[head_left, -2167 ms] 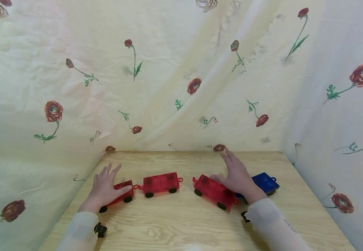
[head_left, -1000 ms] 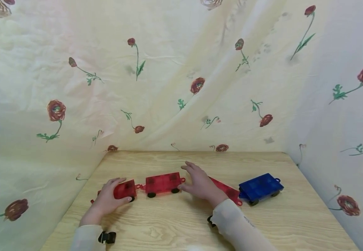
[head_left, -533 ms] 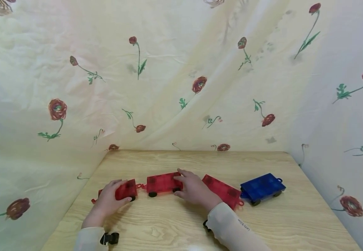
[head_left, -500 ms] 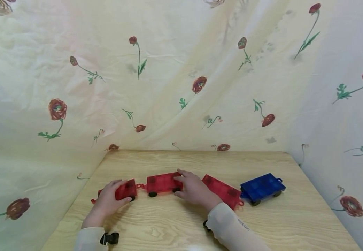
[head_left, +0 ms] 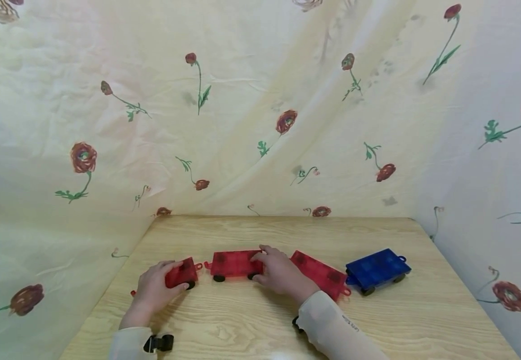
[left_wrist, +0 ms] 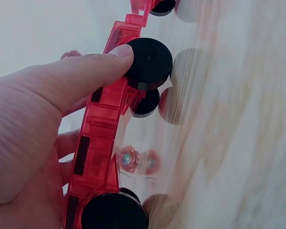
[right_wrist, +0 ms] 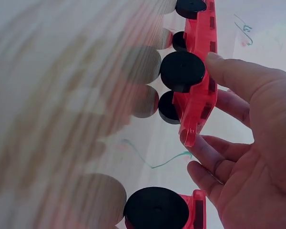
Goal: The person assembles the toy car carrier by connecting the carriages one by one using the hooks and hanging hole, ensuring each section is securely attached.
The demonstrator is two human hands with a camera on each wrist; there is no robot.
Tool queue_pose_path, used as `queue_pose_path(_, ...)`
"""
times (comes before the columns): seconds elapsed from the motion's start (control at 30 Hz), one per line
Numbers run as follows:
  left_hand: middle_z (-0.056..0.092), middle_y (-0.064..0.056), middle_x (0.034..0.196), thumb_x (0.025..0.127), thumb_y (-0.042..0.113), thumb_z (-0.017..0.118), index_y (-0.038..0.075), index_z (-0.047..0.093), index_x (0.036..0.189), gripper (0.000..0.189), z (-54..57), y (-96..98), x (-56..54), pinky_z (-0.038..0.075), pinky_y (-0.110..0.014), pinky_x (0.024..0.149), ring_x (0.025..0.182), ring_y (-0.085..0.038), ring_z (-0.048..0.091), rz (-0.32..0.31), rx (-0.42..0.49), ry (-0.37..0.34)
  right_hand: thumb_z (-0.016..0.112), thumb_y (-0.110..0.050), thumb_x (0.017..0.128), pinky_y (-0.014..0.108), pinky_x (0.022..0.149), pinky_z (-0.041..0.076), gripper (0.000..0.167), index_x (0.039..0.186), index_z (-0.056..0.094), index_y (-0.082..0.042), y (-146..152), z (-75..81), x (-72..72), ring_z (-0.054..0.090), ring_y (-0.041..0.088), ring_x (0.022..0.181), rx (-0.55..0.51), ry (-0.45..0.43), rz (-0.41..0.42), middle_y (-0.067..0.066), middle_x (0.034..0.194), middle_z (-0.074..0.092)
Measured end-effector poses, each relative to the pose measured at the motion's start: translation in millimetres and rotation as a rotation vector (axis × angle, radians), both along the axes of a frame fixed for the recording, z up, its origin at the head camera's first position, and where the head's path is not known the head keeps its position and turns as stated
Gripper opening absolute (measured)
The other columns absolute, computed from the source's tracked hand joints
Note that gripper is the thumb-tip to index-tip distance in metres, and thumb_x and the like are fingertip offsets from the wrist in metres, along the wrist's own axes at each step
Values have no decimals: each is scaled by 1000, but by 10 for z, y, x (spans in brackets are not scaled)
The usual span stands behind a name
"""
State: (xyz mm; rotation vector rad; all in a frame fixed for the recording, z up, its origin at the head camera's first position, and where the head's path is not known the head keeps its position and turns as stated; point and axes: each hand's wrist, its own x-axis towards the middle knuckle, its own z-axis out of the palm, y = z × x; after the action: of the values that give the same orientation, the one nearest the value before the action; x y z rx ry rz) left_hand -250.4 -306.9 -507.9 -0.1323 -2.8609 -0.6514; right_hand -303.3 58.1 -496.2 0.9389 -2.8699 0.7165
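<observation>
A red see-through toy train wagon (left_wrist: 100, 129) with black wheels stands at the table's left. My left hand (head_left: 156, 287) grips it, thumb by a front wheel and fingers behind. Right of it stands a second red wagon (head_left: 233, 262), its right end pinched between the thumb and fingers of my right hand (head_left: 280, 272). The facing couplings of these two wagons look slightly apart in the head view. Behind my right hand a third red wagon (head_left: 319, 274) lies at a slant, partly hidden by the hand. Its right end is close to a blue wagon (head_left: 377, 271).
Everything stands on a light wood-grain table (head_left: 224, 320). A flower-patterned cloth (head_left: 238, 100) hangs behind and at both sides. Black straps (head_left: 158, 343) show at the wrists.
My right hand has moved left from the third red wagon to the second and taken hold of it. That wagon has turned slightly, and its coupling has come away from the left wagon's.
</observation>
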Motion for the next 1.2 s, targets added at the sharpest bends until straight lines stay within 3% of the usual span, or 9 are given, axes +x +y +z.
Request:
queue_pose_path(0.1,61,-18,142,85,37,88,16,66,143,66,-3,-7,11,31,-73,106,128,-48,54,2,1,20,81,-30,94,53,112,44,39,130,71,-19,4,2,-2,52,38,138,-8,9,2,15,151,54)
queue_pose_path(0.3,63,-17,139,85,34,89,16,66,142,64,0,-25,31,32,-72,104,125,-47,56,-9,7,37,82,-32,94,41,97,52,38,129,71,-21,9,9,10,59,21,111,1,20,4,0,127,61)
queue_pose_path(0.53,63,-16,137,84,34,90,14,68,140,64,-27,-40,22,32,-71,106,124,-44,56,-5,60,40,82,-33,94,43,100,53,44,135,71,-21,7,-2,15,58,26,119,-5,-6,-4,4,134,58)
queue_pose_path(0.87,59,-14,141,87,47,85,18,66,141,65,-30,-49,23,48,-67,97,127,-42,52,38,139,5,82,-34,94,39,96,54,45,135,70,-20,3,-26,11,57,24,119,-28,-41,6,4,135,57)
queue_pose_path(1.03,58,-13,141,87,49,85,19,66,141,65,-22,-16,-8,52,-64,95,126,-40,53,25,171,34,82,-34,94,37,95,55,45,136,70,-21,9,-27,10,57,23,118,-33,-40,7,4,135,57)
queue_pose_path(1.2,60,-11,139,85,42,89,20,68,138,61,-38,37,-38,50,-63,99,127,-39,54,-13,177,48,82,-34,94,37,94,55,45,136,70,-21,11,-12,13,57,23,118,-37,-49,6,4,135,56)
